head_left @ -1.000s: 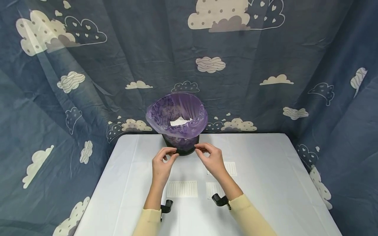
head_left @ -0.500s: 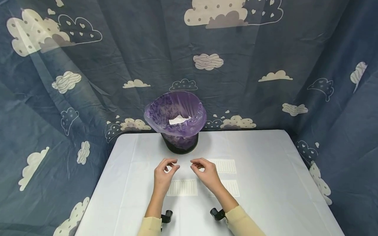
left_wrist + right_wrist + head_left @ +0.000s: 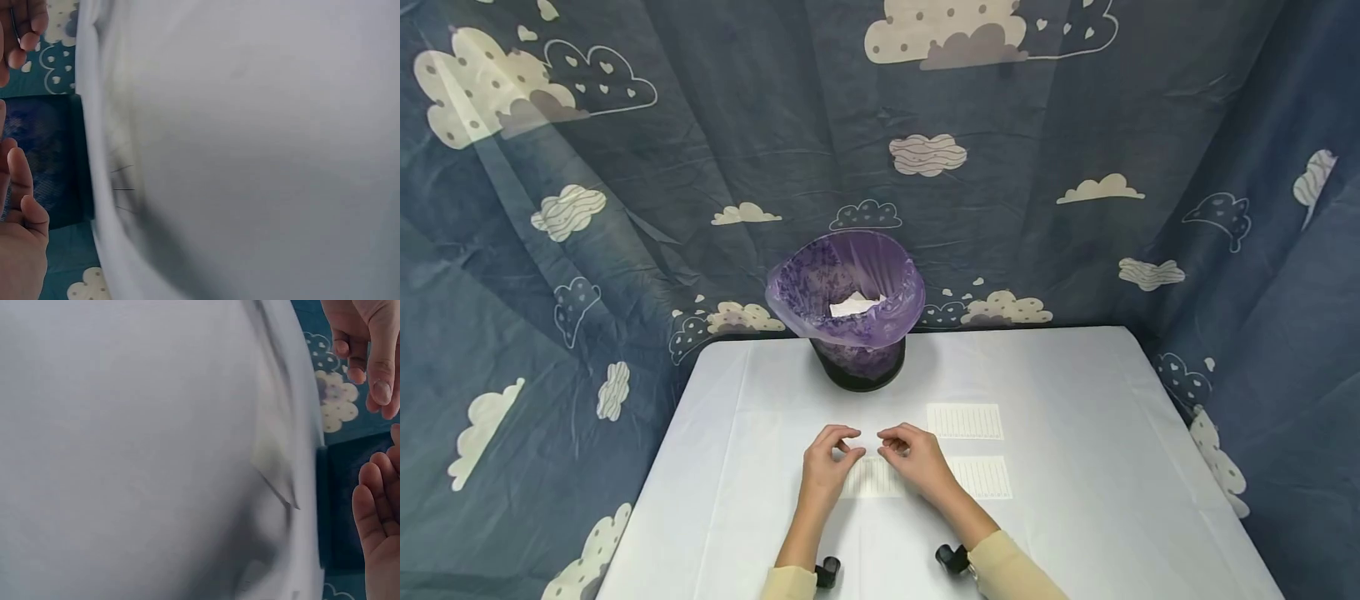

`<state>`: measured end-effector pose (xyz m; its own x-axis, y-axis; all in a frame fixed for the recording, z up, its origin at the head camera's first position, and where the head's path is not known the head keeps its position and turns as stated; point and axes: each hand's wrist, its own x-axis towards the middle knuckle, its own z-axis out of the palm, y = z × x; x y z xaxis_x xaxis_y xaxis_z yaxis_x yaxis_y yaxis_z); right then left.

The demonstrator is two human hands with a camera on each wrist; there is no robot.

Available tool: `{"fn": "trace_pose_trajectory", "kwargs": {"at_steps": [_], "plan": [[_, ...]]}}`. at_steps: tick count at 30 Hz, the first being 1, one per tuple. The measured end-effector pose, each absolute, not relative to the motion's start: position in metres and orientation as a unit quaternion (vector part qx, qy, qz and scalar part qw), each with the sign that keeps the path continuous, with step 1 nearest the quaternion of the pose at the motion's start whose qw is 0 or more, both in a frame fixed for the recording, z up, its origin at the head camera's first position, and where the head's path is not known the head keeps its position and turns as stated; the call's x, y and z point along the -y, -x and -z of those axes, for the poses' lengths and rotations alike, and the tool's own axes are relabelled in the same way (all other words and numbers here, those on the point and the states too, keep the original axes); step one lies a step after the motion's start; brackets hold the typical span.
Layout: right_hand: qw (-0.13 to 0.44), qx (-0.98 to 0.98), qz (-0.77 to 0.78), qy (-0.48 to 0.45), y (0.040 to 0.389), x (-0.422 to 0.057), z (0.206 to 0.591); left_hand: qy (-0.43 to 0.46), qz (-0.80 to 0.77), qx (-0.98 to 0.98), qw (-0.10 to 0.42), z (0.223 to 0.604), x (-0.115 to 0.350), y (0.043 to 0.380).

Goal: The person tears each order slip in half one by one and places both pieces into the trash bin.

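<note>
My left hand (image 3: 831, 467) is held over the left sheet of lined paper (image 3: 877, 483), its thumb and fingers bent toward each other with a gap and nothing visible between them. Facing it from the right, my right hand (image 3: 916, 457) has its fingers loosely curved and holds nothing that I can see. The hands partly hide that sheet. A second lined sheet (image 3: 988, 477) lies to the right of the right hand, and a third lined sheet (image 3: 965, 421) lies farther back. Both wrist views show the left hand (image 3: 28, 215) and right hand (image 3: 382, 512) apart from the tabletop.
At the back of the white-covered table (image 3: 1075, 433) stands a black bin (image 3: 857, 382) lined with a purple bag (image 3: 880, 329). White paper (image 3: 853, 305) lies inside it. A dark blue curtain with clouds (image 3: 1000, 208) hangs behind and on both sides.
Both hands have drawn back from the base of the bin toward me, over the left sheet, and come nearer each other. The bin and the sheets stay in place.
</note>
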<state>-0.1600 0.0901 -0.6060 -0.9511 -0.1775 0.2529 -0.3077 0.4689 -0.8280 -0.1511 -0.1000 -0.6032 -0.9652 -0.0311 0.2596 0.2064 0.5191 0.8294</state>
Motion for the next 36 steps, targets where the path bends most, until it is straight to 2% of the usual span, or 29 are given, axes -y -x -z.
{"fn": "trace_pose_trajectory", "kwargs": {"at_steps": [5,13,22,36], "plan": [[0.058,0.868,-0.472,-0.141,0.159,-0.087,0.617,0.045,0.48,0.869,0.109,0.616,0.102,0.148],[0.013,0.895,-0.422,-0.141,0.16,-0.083,0.629,0.025,0.463,0.883,0.072,0.63,0.105,0.148],[-0.003,0.915,-0.375,-0.15,0.157,-0.078,0.638,0.005,0.406,0.914,-0.002,0.63,0.105,0.147],[-0.012,0.901,-0.408,-0.143,0.16,-0.071,0.639,0.01,0.373,0.928,-0.006,0.635,0.1,0.151]]}}
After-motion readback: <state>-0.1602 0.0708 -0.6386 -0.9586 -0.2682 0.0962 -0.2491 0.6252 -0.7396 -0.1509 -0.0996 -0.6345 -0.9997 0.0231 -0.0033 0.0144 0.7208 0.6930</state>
